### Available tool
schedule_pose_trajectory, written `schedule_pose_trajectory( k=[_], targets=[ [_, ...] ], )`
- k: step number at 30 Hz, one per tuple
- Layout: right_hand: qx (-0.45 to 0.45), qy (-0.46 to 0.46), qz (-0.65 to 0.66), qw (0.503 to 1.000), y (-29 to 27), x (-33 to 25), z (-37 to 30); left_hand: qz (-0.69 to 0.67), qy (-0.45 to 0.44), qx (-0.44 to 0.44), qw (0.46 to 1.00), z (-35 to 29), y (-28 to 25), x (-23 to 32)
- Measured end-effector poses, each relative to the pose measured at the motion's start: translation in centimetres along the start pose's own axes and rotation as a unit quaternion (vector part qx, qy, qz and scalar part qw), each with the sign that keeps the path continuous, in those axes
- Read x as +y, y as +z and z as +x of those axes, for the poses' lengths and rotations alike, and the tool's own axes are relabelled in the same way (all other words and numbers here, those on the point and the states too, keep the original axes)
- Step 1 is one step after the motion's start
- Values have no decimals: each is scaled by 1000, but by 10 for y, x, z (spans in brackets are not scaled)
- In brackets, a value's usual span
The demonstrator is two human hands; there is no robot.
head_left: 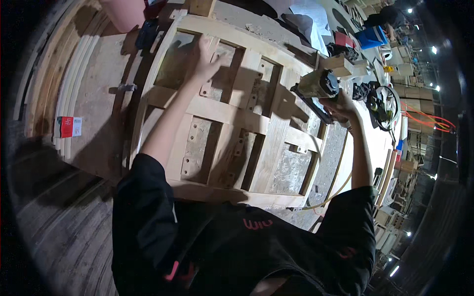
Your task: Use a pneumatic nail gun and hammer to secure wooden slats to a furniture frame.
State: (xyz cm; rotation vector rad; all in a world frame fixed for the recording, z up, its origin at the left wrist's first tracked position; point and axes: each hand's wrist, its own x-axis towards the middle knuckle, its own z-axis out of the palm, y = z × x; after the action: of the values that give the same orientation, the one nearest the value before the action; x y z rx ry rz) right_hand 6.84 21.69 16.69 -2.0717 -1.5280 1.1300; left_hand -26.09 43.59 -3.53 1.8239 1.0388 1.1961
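Wooden frame [270, 148] lies flat on a workbench [331, 163] before the person. Right hand [341, 106]: fingers wrapped round a nail gun [314, 85]. Left hand [205, 64]: fingers spread, over far-left slats; contact unclear. Risk: hose [339, 190] near the frame's right edge could snag, jerking the gun. Frame: pale grained planks, rectangular openings; bench mottled grey.

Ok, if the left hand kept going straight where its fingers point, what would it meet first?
The left hand would likely meet the wooden frame's far rail first; its height above the frame is unclear, so it might pass over toward the wood block.
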Motion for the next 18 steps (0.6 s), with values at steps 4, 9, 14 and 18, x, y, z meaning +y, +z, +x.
schedule_pose_trajectory(
  k=[4, 9, 14, 18],
  targets=[
    [6, 52, -178, 983, 37, -75, -3, -171, -91, 18, 981, 13, -34, -17],
    [-28, -83, -76, 993, 83, -121, 16, 48, -226, -217, 948, 16, -82, -73],
    [-32, -109, -45, 992, 122, -108, 35, 101, -255, -276, 921, 26, -94, 25],
    [-103, -157, -10, 982, 160, -165, 48, 196, -309, -284, 886, 30, -84, -6]
  ],
)
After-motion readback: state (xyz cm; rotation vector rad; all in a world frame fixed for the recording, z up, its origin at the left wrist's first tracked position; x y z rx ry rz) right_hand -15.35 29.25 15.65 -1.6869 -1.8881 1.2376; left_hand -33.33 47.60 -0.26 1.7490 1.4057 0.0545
